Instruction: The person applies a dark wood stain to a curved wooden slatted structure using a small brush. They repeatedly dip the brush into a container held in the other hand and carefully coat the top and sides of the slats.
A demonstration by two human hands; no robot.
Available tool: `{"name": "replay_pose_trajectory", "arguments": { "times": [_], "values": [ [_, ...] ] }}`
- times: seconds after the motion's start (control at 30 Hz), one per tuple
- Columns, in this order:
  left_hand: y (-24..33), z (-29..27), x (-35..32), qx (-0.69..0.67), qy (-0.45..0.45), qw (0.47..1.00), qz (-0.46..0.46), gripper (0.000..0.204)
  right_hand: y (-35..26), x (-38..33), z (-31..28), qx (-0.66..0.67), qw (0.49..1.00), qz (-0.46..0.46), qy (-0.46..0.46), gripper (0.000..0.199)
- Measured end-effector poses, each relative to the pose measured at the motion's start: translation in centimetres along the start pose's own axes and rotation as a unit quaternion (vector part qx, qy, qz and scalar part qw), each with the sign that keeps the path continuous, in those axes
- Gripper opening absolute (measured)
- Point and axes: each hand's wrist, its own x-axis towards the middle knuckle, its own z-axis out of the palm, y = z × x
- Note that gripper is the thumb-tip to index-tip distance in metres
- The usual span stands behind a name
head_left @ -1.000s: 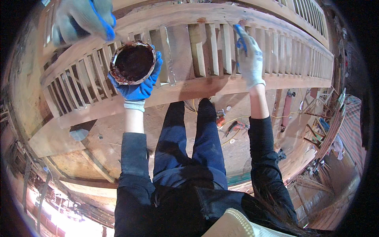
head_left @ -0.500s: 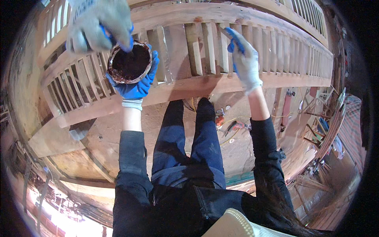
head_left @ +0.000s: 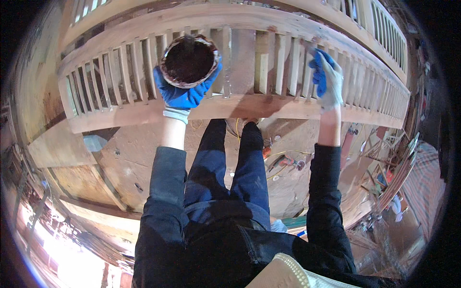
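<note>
Floor, slatted panel crosswise, bowl mouth up

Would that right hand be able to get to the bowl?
Probably yes. The bowl is open at the top, the left hand cups it from below, and nothing seems to stand between it and the right hand, which would just have to move left.

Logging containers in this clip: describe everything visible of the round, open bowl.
The round, open bowl holds dark brown contents; its pale, uneven rim is stained, its material unclear. Its mouth faces the camera. The person's blue-gloved left hand cups it from below, over the pale brown slatted wooden frame.
</note>
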Motion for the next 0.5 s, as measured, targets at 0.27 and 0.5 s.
{"name": "replay_pose_trajectory", "arguments": {
  "times": [0.27, 0.5],
  "values": [
    [-1.0, 0.0, -0.2, 0.291, 0.102, 0.947, 0.091, 0.1, -8.2, -8.7, 9.4, -0.278, 0.866, -0.39, -0.141, 0.019],
    [-0.9, 0.1, -0.3, 0.309, 0.057, 0.946, 0.081, 0.095, -7.8, -7.8, 15.6, -0.477, 0.709, -0.508, -0.109, 0.012]
  ]
}}
